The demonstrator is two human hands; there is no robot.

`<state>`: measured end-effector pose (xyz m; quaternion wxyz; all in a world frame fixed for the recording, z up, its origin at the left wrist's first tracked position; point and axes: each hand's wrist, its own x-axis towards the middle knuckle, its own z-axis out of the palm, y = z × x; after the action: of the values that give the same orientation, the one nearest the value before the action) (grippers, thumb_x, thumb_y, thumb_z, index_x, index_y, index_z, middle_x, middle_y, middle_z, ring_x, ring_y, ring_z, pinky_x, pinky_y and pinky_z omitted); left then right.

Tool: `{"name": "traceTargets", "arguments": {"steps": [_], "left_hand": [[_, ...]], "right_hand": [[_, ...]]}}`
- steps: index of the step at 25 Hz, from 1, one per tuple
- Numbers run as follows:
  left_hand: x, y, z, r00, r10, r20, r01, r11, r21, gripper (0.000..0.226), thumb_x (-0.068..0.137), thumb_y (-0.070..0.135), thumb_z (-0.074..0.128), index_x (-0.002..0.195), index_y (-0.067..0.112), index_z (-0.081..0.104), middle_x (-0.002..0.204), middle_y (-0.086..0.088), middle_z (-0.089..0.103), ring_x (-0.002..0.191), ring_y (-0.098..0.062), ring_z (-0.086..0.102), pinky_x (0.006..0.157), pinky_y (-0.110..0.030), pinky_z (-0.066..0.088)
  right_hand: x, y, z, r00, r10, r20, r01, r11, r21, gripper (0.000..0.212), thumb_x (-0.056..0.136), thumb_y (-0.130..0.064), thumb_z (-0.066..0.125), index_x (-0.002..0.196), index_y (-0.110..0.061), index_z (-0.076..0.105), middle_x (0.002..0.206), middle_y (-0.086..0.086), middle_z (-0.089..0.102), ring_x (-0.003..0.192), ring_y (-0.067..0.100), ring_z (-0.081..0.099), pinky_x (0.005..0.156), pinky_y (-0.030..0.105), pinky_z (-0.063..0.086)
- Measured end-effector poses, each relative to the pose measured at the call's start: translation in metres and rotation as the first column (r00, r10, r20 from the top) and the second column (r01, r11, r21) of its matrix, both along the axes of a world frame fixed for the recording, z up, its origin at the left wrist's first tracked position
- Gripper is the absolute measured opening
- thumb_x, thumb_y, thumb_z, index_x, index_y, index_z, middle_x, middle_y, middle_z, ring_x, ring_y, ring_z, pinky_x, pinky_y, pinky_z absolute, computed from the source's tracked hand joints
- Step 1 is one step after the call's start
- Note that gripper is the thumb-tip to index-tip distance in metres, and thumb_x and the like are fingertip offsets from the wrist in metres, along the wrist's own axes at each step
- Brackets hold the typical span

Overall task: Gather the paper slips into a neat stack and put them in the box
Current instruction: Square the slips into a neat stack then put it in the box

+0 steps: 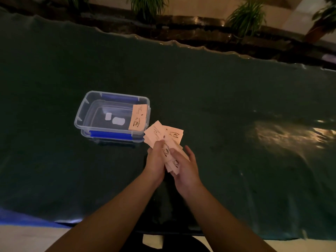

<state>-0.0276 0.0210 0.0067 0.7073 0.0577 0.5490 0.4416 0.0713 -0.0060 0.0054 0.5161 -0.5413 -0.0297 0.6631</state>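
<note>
Left hand [156, 157] and right hand [183, 166] both grip a fanned bundle of paper slips [163, 137] beside the box [81, 113].

Both bare forearms reach forward; the left hand [157, 159] and right hand [185, 167] meet, fingers curled inward, palms facing.

I see a dim, warm-tinted scene. Glare pools on the surface [283, 135] at the right, and its far edge catches thin highlights. The wide lens bows that edge. The plants [245, 17] far off are soft. Print on the slips [163, 135] is slightly blurred.
</note>
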Motion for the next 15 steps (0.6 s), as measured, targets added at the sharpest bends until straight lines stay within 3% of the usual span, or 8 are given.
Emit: {"name": "traceTargets", "arguments": {"steps": [2,6,8,12,15], "left_hand": [[0.002,0.006,0.000,0.999,-0.049,-0.015,0.049,0.998,0.038,0.047,0.098,0.029,0.064,0.144,0.018,0.055,0.127,-0.011,0.075,0.116,-0.032,0.073,0.104,-0.056,0.056],[-0.006,0.027,-0.001,0.958,-0.222,-0.184,0.222,0.975,-0.019,0.055,0.089,0.034,0.078,0.139,0.018,0.060,0.126,-0.005,0.076,0.121,-0.024,0.066,0.113,-0.050,0.045],[-0.010,0.039,-0.003,0.944,-0.213,-0.251,0.206,0.977,-0.051,0.070,0.086,0.033,0.082,0.147,0.018,0.052,0.134,-0.006,0.069,0.126,-0.024,0.061,0.116,-0.051,0.043],[-0.011,0.061,-0.012,0.897,-0.239,-0.373,0.207,0.970,-0.125,0.099,0.086,0.038,0.082,0.165,0.021,0.026,0.157,-0.009,0.051,0.145,-0.032,0.046,0.120,-0.058,0.036],[-0.007,0.070,-0.019,0.892,-0.224,-0.393,0.188,0.974,-0.127,0.090,0.087,0.046,0.078,0.162,0.022,0.034,0.155,-0.005,0.053,0.144,-0.031,0.048,0.119,-0.059,0.037]], "right_hand": [[0.017,0.012,0.002,0.999,0.027,0.028,-0.027,1.000,-0.015,0.077,0.083,-0.001,0.085,0.146,-0.030,0.053,0.110,0.007,0.085,0.097,0.026,0.083,0.085,0.048,0.067],[0.054,0.042,0.008,0.968,0.189,0.163,-0.186,0.982,-0.035,0.077,0.081,-0.005,0.088,0.146,-0.030,0.055,0.121,0.010,0.079,0.098,0.027,0.083,0.082,0.046,0.068],[0.068,0.059,0.007,0.941,0.257,0.219,-0.249,0.966,-0.061,0.080,0.079,-0.007,0.090,0.146,-0.029,0.054,0.121,0.011,0.079,0.098,0.027,0.082,0.084,0.047,0.068],[0.079,0.095,0.002,0.887,0.367,0.280,-0.352,0.930,-0.103,0.080,0.077,-0.006,0.091,0.144,-0.026,0.053,0.116,0.011,0.080,0.089,0.023,0.084,0.072,0.040,0.067],[0.080,0.118,-0.006,0.849,0.430,0.308,-0.402,0.903,-0.151,0.072,0.074,-0.008,0.093,0.137,-0.020,0.059,0.115,0.010,0.082,0.104,0.028,0.079,0.091,0.049,0.063]]}}
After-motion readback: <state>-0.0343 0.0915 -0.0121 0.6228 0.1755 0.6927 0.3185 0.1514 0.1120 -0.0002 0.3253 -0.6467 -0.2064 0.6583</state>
